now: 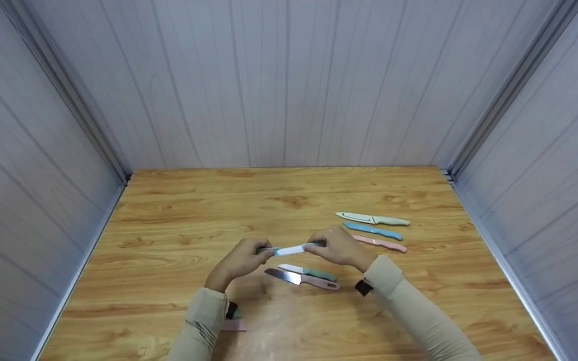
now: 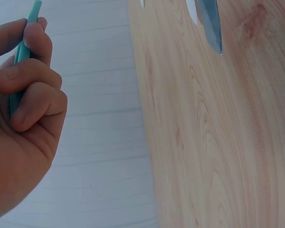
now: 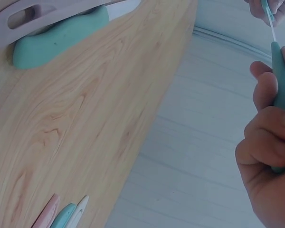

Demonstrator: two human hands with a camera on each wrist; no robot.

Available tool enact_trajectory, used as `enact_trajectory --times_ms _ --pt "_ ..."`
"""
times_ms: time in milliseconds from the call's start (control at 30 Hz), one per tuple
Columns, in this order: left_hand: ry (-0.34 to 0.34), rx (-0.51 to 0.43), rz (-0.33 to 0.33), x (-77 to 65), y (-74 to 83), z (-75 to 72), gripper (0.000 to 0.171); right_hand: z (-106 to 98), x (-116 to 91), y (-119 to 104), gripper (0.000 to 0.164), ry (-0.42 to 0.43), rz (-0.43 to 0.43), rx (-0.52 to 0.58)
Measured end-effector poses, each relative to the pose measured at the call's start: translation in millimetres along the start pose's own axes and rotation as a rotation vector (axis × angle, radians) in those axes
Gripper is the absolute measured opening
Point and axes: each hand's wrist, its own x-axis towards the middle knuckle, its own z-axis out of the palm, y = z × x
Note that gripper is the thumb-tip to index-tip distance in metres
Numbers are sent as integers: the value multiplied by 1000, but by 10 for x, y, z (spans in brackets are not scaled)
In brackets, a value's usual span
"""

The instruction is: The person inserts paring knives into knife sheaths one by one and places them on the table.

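Over the middle of the table, both hands hold a knife between them. My right hand (image 1: 338, 244) grips its teal handle (image 3: 280, 80), thumb and fingers curled round it. My left hand (image 1: 244, 256) pinches a teal sheath (image 2: 23, 53) at the blade end. The white blade (image 1: 290, 249) shows between the hands, its tip end at the sheath. Just below them on the table lie a green-handled knife with a white blade (image 1: 319, 274) and a pink-handled knife with a shiny metal blade (image 1: 321, 283), side by side.
To the right lie a cream sheathed knife (image 1: 392, 220), a blue sheathed knife (image 1: 387, 233) and a pink sheathed knife (image 1: 392, 245) in a row. A pink flat piece (image 1: 234, 325) shows partly under the left sleeve. Panelled walls (image 1: 289, 100) enclose the wooden table (image 1: 178, 210).
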Motion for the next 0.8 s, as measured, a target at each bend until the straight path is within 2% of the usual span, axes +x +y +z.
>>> enact_trajectory --times_ms 333,567,800 --pt "-9 24 -18 -9 24 -37 18 3 11 -63 32 -1 25 -46" --pt "-17 -3 -40 -2 24 -70 19 -6 44 -78 32 -3 -1 -38" --pt "-13 -34 -52 -24 22 -30 19 31 30 -90 33 -7 -5 -17"
